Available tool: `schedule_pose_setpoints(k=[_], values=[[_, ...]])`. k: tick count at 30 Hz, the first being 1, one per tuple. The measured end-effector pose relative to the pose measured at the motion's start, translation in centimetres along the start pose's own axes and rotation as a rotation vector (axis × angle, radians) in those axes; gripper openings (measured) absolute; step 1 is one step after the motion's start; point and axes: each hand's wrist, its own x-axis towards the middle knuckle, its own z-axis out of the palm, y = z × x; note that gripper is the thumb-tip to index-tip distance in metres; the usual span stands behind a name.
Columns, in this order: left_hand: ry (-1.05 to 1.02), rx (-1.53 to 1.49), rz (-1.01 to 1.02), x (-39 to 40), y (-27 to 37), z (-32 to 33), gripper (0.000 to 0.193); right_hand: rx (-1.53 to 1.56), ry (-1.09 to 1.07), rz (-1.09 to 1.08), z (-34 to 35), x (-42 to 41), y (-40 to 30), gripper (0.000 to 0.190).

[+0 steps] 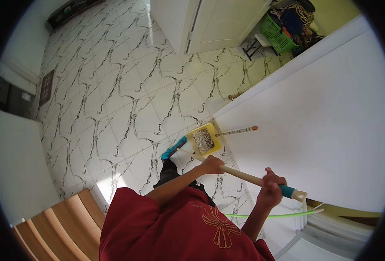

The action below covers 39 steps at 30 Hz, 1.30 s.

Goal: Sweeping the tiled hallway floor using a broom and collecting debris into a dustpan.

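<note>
A push broom slants across the front of my body. My left hand [213, 165] grips its cream pole [243, 174] partway down. Higher up, my right hand [272, 187] is closed around the pole beside its teal end grip [287, 191]. The teal-bristled broom head [174, 148] rests on the floor near my feet. Its right end is at or just beside the lip of a yellow dustpan [216, 148], which sits by the wall. Inside the pan is a speckled grey-brown patch [203, 141]; whether it is debris cannot be told. The pan's patterned handle [236, 131] stands up against the wall.
Marble-patterned tiles [114, 107] cover the floor. A white wall [303, 130] borders the right. Wooden steps [62, 228] lie lower left. Beyond the wall's edge, a green basket [277, 34] of cloth sits on a stand beside a white door [228, 26]. A green rod or hose [277, 215] lies behind my right arm.
</note>
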Motion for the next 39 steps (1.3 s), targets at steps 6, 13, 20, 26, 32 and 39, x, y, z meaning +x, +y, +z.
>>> schedule_pose_setpoints(k=[6,13,20,26,32,39], values=[[-0.429,-0.486,0.277,4.9,1.6,-4.0,0.05,0.039,0.374,-0.065,-4.8,-0.9,-6.3,0.028],[0.062,0.127,0.023,18.1,0.2,-8.7,0.059,-0.505,1.3,-0.385,-8.2,-8.3,-14.8,0.028],[-0.094,0.319,-0.002,25.1,-0.8,-3.1,0.063,-0.703,1.678,-0.686,-9.2,-11.8,-17.0,0.03],[-0.235,0.245,-0.019,26.5,-3.0,1.1,0.038,-0.759,1.612,-0.662,-13.9,-12.0,-10.3,0.029],[-0.281,0.056,0.026,26.0,-4.5,2.1,0.034,-0.67,1.495,-0.55,-18.3,-10.9,-2.8,0.02],[-0.113,-0.081,0.129,19.8,-4.1,-0.1,0.018,-0.592,1.139,-0.423,-14.4,-5.8,2.0,0.025]])
